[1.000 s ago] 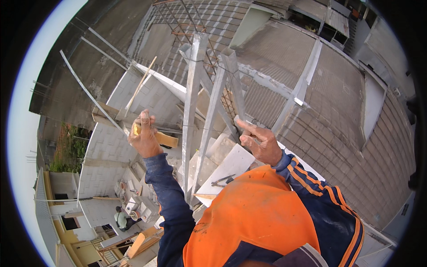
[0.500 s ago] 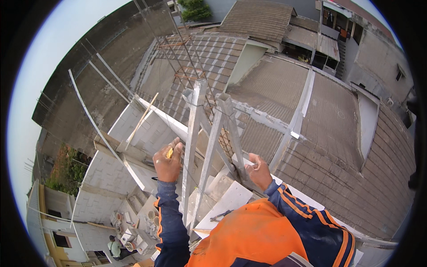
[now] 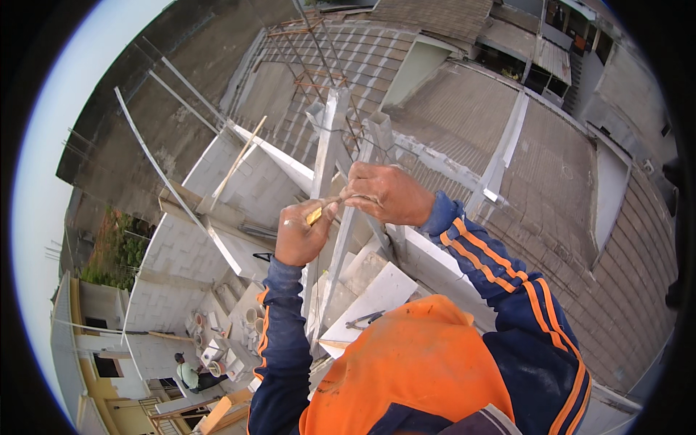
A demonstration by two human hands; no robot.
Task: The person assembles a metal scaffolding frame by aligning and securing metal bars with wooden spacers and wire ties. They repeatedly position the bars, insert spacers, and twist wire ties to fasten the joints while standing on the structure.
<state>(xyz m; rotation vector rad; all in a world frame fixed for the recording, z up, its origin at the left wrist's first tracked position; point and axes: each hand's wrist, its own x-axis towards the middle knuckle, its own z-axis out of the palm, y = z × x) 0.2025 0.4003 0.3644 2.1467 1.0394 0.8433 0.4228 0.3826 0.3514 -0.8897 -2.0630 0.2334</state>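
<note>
My left hand (image 3: 301,230) is closed round a small yellow object (image 3: 314,216) whose kind I cannot make out. My right hand (image 3: 391,194) is pinched shut, its fingertips meeting those of the left. What lies between the fingertips is too small to name. Both hands are in front of two pale metal posts, the left post (image 3: 331,119) and the right post (image 3: 378,130), partly covering them. Thin wire shows around the tops of the posts. Below the hands, a pair of pliers (image 3: 365,319) lies on a white board (image 3: 380,290).
A rusty rebar cage (image 3: 308,54) rises behind the posts. Tiled roofs (image 3: 536,188) spread at the right. White block walls (image 3: 170,290) stand at the left, with a long metal strip (image 3: 167,174) leaning there. Far below, a person (image 3: 190,373) is near several buckets.
My right hand has moved left and up across the posts to meet my left hand, its fingers now pinched. My left hand has moved right and up, with the yellow object still in it.
</note>
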